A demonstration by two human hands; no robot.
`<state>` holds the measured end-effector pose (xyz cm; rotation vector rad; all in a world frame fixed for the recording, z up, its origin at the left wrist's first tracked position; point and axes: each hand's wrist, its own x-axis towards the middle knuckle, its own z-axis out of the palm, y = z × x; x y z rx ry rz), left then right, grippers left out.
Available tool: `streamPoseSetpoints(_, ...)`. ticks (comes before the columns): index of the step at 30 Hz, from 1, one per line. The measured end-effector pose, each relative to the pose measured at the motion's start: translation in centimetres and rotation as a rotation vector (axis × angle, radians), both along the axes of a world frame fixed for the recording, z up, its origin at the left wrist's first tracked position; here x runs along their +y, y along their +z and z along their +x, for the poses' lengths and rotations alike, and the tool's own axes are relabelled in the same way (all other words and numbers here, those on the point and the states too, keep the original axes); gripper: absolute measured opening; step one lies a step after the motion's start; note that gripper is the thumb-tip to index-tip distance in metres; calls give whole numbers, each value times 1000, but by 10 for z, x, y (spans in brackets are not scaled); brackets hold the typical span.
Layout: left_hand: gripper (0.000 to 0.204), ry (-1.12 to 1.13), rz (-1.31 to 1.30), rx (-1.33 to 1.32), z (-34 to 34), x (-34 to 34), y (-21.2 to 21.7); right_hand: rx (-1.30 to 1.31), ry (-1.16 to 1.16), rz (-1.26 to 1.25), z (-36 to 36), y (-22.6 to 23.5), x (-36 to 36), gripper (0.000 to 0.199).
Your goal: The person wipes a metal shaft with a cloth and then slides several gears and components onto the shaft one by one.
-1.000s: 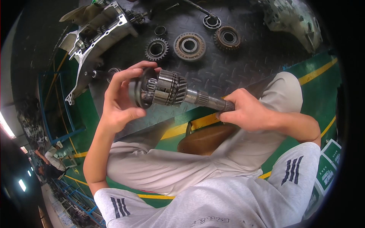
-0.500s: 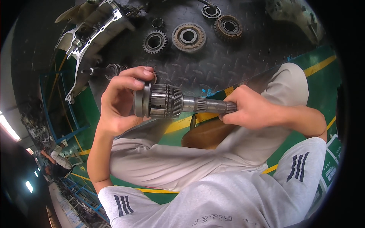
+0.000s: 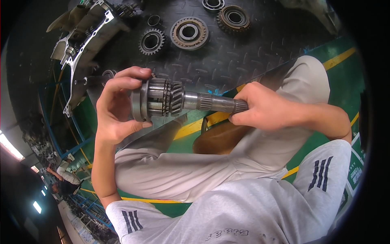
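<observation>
Gear shaft work looks partway along, judging by what the shaft carries and what lies loose. The shaft is held in the air over the person's lap, just on the near side of the desk, lying roughly level. On it are a helical gear and, to the left of that, a splined hub; a smooth grey ring stands at the left end, close against the hub. Whether the ring is fully seated cannot be told from this angle.

The left grip is clamped on the ring, fingers over its upper rim and thumb under its lower one. The right grip is closed around the splined far end of the shaft, beyond a bare stretch that carries no gear.

Off the shaft, on the desk, lie a toothed gear, a wide ring gear, a brownish gear, a bearing and a small ring. An opened metal housing stands at the left.
</observation>
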<state>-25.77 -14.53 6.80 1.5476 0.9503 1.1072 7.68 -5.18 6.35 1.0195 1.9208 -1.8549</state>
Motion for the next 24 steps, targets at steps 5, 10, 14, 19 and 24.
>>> streamPoseSetpoints(5,76,-12,-18,75,5,-1,7,7,2,7,3,-1,2,27)
streamPoseSetpoints(10,77,14,-4,72,11,-6,17,24,22,42,2,0,4,27)
streamPoseSetpoints(14,78,45,135,236,25,-9,40,157,-12,65,8,-9,-2,21)
streamPoseSetpoints(19,94,64,279,269,42,-24,57,300,105,105,0,-9,1,15)
streamPoseSetpoints(24,94,-17,419,29,68,-24,59,426,146,153,5,-37,-9,10)
